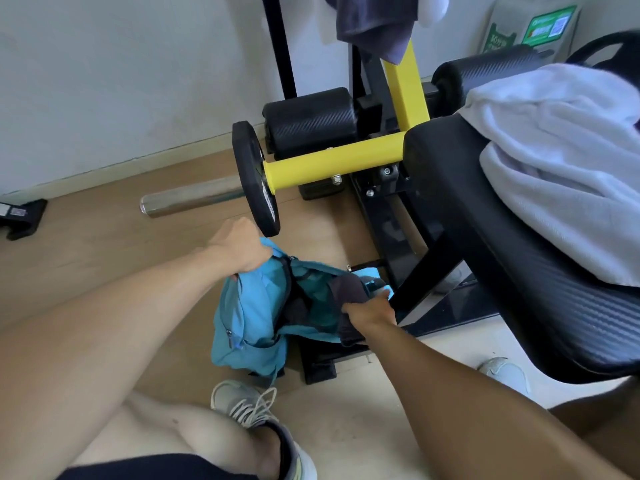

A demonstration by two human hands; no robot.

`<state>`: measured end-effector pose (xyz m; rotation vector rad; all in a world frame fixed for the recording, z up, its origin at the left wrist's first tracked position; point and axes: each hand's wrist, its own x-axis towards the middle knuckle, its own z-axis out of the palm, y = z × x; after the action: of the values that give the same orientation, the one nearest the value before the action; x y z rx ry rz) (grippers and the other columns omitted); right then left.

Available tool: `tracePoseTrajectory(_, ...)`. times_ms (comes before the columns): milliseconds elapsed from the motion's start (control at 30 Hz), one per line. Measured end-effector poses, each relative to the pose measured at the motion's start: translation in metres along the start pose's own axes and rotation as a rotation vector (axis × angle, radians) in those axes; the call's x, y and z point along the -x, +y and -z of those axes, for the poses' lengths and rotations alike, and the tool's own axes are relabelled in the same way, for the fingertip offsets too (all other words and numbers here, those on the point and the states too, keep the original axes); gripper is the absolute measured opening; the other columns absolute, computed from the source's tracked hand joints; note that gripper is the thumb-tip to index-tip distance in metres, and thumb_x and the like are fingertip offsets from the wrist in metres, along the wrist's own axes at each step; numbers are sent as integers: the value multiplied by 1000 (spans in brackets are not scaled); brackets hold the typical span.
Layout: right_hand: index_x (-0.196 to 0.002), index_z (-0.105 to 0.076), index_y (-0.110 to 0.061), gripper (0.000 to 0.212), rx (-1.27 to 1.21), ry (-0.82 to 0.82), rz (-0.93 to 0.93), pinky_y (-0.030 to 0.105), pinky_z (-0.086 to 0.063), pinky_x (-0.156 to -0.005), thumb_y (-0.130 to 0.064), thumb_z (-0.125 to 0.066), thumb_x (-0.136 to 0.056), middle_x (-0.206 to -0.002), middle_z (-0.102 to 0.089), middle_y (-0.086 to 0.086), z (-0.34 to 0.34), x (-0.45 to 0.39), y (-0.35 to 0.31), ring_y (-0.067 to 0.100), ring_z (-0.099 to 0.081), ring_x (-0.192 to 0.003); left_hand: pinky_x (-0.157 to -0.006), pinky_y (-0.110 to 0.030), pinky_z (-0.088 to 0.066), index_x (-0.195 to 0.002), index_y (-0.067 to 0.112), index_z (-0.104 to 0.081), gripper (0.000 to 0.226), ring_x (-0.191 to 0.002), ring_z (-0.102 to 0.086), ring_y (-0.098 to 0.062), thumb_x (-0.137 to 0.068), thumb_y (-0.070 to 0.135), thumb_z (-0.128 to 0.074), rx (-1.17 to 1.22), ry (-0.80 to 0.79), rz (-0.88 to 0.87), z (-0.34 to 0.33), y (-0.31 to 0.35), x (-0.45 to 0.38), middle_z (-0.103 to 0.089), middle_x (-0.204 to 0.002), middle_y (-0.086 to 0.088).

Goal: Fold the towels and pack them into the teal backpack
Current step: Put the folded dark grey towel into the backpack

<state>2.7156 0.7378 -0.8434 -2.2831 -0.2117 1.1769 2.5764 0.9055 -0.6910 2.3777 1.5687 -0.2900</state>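
Note:
The teal backpack stands open on the wooden floor beside the bench frame. My left hand grips its upper rim and holds the mouth open. My right hand grips a dark grey folded towel that sits partly inside the opening. A white towel lies crumpled on the black bench pad at the right. Another dark towel hangs from the rack at the top.
A yellow bar with a black weight plate juts out just above the backpack. A steel bar lies on the floor behind it. My shoe and knee are in the foreground.

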Motion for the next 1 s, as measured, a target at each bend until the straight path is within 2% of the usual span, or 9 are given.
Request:
tracePoseTrajectory(33,-150,-36,-10,91,-85,-69,-54,38,-58,-82,-37,-77,-73,-114,-64,9,-2,-3,0,34,-67,-100,-43,-28,-45,-65,4,-58,32,-45,-56,-23,-83,20,-80,-4,0,-2,1,-5,-1,-57,-63,-8)
tracePoseTrajectory(100,-126,-54,-8,72,-219,-147,-92,47,-64,-74,-33,-82,-64,-109,-66,13,-6,-2,1,33,-69,-91,-63,-31,-50,-77,15,-66,22,-67,-53,-27,-77,4,-85,-30,20,-23,6,-16,-2,-58,-77,-4)
tracePoseTrajectory(200,-112,-61,-9,52,-262,-182,-18,46,-64,-71,-26,-83,-68,-103,-70,13,-12,6,-9,32,-71,-87,-76,-34,-53,-94,22,-75,48,-87,-60,-32,-79,-18,-57,-35,108,-41,14,-32,1,-66,-99,-5)
tracePoseTrajectory(267,-105,-69,-10,44,-290,-206,76,48,-64,-72,-25,-83,-67,-96,-75,11,-14,13,-24,30,-73,-84,-79,-37,-57,-105,20,-78,53,-97,-68,-33,-79,-20,-55,-69,201,-16,23,-43,6,-72,-112,-6)
tracePoseTrajectory(400,-100,-75,-12,32,-244,-391,270,41,-62,-80,-27,-83,-72,-92,-79,8,-14,40,-65,27,-75,-84,-82,-43,-54,-102,25,-76,48,-92,-65,-42,-83,-13,-54,-138,398,31,45,-68,14,-71,-104,-14)
tracePoseTrajectory(533,-97,-73,-9,24,-207,-415,379,33,-60,-73,-23,-81,-79,-90,-78,10,-7,61,-85,27,-75,-83,-81,-46,-52,-126,24,-71,54,-104,-66,-47,-87,-9,-55,-173,577,78,54,-90,21,-71,-116,-23)
tracePoseTrajectory(733,-99,-73,-12,32,-397,-15,277,30,-54,-66,-31,-77,-74,-87,-75,5,19,58,-77,24,-70,-80,-86,-45,-55,-128,19,-70,56,-113,-62,-44,-84,-11,-54,-145,272,-38,27,-62,32,-66,-126,-21)
tracePoseTrajectory(900,-105,-72,-17,34,-314,148,262,33,-54,-74,-35,-71,-77,-98,-74,4,33,63,-59,26,-68,-86,-54,-36,-47,-101,5,-67,30,-68,-56,-32,-76,-6,-53,-43,40,-149,-10,-9,35,-64,-94,-17)
tracePoseTrajectory(1000,-115,-69,-17,46,-259,211,183,31,-51,-73,-40,-66,-76,-102,-71,4,37,63,-38,28,-66,-85,-48,-35,-39,-91,0,-61,18,-60,-50,-28,-78,-2,-50,-30,-113,-238,-35,14,38,-57,-79,-13)
